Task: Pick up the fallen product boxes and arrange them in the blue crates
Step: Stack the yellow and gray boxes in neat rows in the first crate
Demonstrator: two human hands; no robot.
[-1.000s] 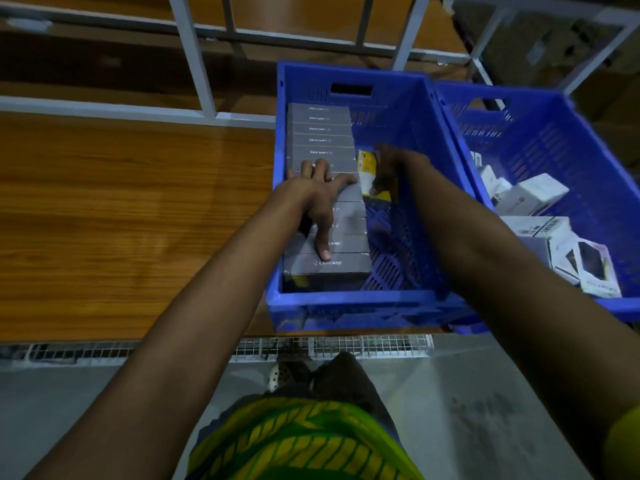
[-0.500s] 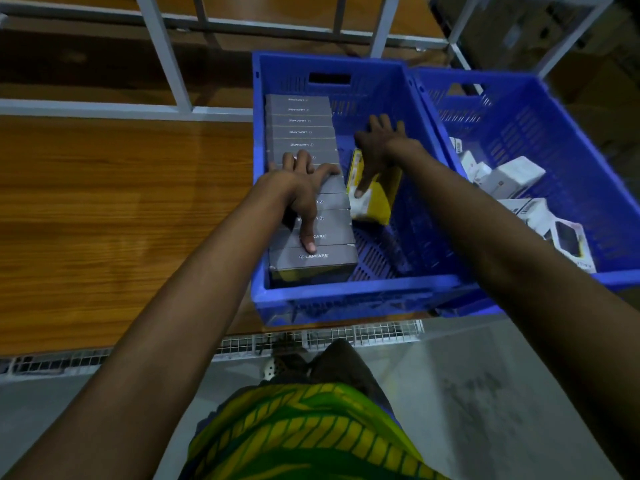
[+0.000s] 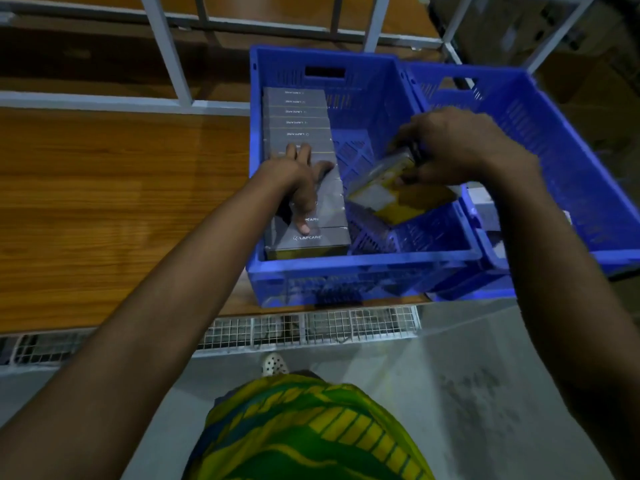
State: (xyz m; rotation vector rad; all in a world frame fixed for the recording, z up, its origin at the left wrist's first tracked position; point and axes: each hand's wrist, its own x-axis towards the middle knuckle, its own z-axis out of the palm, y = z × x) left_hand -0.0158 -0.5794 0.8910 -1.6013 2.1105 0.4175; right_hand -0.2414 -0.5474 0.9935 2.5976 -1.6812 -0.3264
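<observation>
A blue crate (image 3: 363, 270) stands on the wooden shelf in front of me. A row of grey product boxes (image 3: 298, 123) stands on edge along its left wall. My left hand (image 3: 298, 181) lies flat on top of that row, fingers spread, holding nothing. My right hand (image 3: 453, 145) grips a yellow and white product box (image 3: 394, 197), tilted above the crate's bare right half. A second blue crate (image 3: 568, 161) sits to the right, overlapping the first; my right arm hides most of its contents.
The wooden shelf top (image 3: 114, 209) stretches left of the crates. White metal rack uprights (image 3: 166, 50) rise behind. A wire mesh strip (image 3: 311, 329) runs along the shelf's front edge, above a grey floor (image 3: 450, 393). A white box (image 3: 483, 206) shows in the right crate.
My right hand has taken hold of the yellow and white box, lifted it off the crate floor and drawn it towards me and to the right. My left hand stays on the grey row.
</observation>
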